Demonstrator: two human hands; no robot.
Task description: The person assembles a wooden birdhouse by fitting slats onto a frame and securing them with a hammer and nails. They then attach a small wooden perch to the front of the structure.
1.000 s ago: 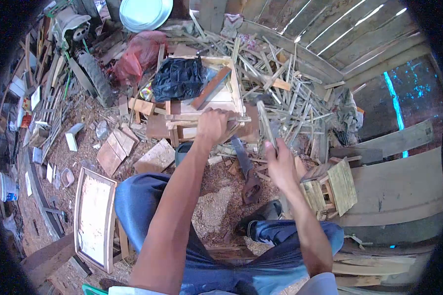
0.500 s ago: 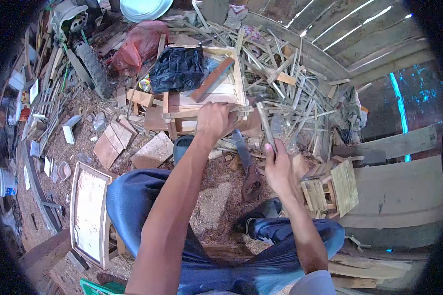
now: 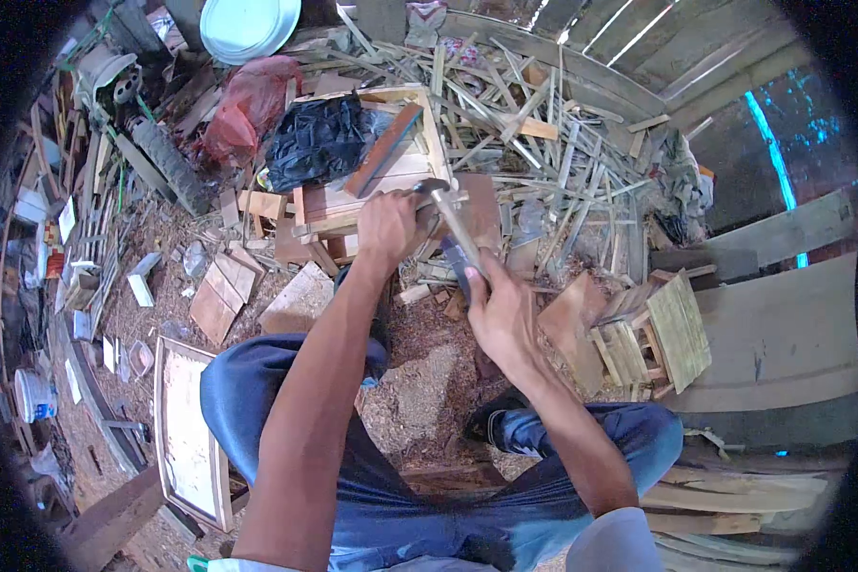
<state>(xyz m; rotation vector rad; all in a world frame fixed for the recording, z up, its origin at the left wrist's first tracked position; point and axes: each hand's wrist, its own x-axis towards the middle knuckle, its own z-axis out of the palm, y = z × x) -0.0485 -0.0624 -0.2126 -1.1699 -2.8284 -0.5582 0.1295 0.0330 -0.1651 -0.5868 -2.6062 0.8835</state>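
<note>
Over at the near right corner of the open wooden frame (image 3: 436, 138), the left hand (image 3: 386, 224) is down on the near edge, fingers curled and the tips tucked out of sight. Can't tell if they're gripping the rail or pinching something small like a nail. The right hand (image 3: 505, 315) has its fingers wrapped round the handle of a hammer (image 3: 459, 227), with the head right beside the left knuckles. The frame sits low in front of the person's knees, with a black plastic bag (image 3: 316, 145) and a reddish-brown board (image 3: 383, 153) lying across it. There's a saw (image 3: 457, 255) just below the hammer, partly hidden behind the right hand, and a messy heap of wood strips (image 3: 567, 176) off to the right.

Honestly, my main worry would be smashed fingers: the head is so close to the left hand that a slightly off swing or a glancing hit could land on it. That frame looks light too, and I can't see anything clamping it, so a hard knock could make it hop or twist, or split a thin rail near its end. The loose board could slide as well if the frame gets jolted.
</note>
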